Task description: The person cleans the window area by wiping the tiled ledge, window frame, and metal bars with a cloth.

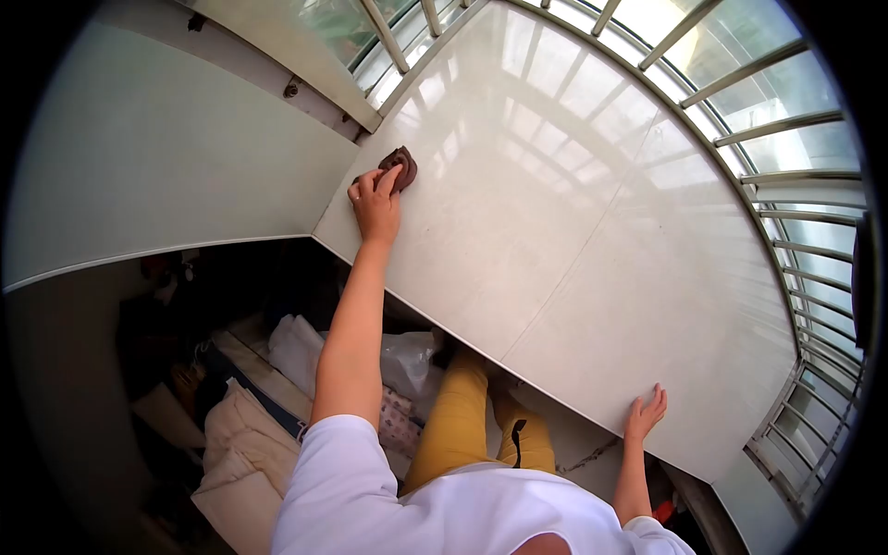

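Note:
My left hand [377, 196] is closed on a bunched brown cloth [399, 170], pressed to the glossy pale tiled counter [555, 213] near its left end. A ring shows on one of its fingers. At the lower right, my right hand [645, 413] rests on the counter's front edge with its fingers apart and nothing in it. A thin seam runs across the tiles between the two hands.
Metal bars [786, 123] and windows curve round the far and right sides. A pale panel [176, 157] stands at the left. Under the counter lie folded beige cloth [242, 430], a clear plastic bag [407, 359] and other items in shadow.

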The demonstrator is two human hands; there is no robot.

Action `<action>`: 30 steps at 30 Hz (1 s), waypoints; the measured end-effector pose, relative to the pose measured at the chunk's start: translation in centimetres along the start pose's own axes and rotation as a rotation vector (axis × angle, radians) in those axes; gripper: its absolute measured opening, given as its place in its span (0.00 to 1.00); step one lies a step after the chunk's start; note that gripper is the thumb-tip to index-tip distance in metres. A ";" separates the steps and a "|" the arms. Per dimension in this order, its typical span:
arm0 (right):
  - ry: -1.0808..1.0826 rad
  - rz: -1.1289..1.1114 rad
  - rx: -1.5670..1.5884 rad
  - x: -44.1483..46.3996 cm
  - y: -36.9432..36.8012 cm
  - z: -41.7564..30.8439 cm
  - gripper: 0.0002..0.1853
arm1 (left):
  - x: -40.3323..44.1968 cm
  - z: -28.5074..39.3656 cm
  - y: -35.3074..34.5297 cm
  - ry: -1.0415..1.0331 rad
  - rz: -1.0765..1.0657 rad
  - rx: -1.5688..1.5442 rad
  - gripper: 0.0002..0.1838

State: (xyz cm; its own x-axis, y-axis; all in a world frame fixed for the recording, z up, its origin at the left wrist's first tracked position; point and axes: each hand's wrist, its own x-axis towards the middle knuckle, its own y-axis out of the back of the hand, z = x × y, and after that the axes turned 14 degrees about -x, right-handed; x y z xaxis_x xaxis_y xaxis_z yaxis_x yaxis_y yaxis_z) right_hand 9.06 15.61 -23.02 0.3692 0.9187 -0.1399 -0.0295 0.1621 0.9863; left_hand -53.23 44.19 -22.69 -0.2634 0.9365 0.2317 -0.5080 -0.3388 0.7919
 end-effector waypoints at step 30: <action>-0.517 -0.832 0.322 -40.8 1.1 21.7 0.17 | -43.9 40.7 -12.1 -0.426 -0.815 -0.517 0.24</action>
State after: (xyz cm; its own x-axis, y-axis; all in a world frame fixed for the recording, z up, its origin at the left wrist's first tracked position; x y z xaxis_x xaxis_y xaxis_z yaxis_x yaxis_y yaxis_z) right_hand 14.14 -29.48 -14.31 0.5155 0.2803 -0.8097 0.6402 0.5020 0.5815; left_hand -2.14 10.90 -19.48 0.5735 0.8192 -0.0034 -0.7163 0.5034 0.4831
